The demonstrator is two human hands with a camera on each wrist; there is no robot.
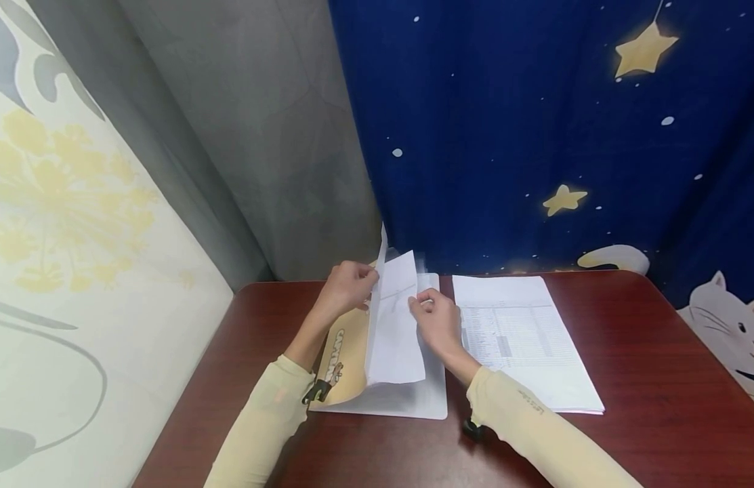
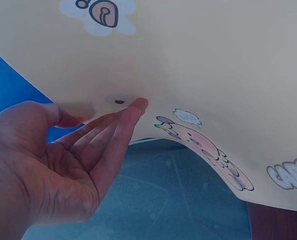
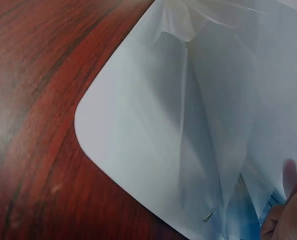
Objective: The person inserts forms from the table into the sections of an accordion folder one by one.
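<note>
A folder with a beige cover (image 1: 346, 352) printed with cartoon figures lies half open on the table. My left hand (image 1: 350, 288) holds the raised cover by its edge; in the left wrist view the thumb and fingers of this hand (image 2: 83, 155) meet at that edge. A white sheet of paper (image 1: 396, 339) stands tilted over the folder's white back (image 1: 434, 396). At its right edge my right hand (image 1: 437, 318) pinches the sheet. Clear plastic sleeves (image 3: 203, 115) show in the right wrist view, where the right hand (image 3: 291, 212) is mostly cut off.
Right of the folder, a stack of printed papers (image 1: 535, 346) lies on the dark red wooden table (image 1: 651, 379). Behind the table hang a grey curtain (image 1: 273, 135) and a blue curtain (image 1: 505, 135) with stars. A patterned white panel (image 1: 78, 271) stands at the left.
</note>
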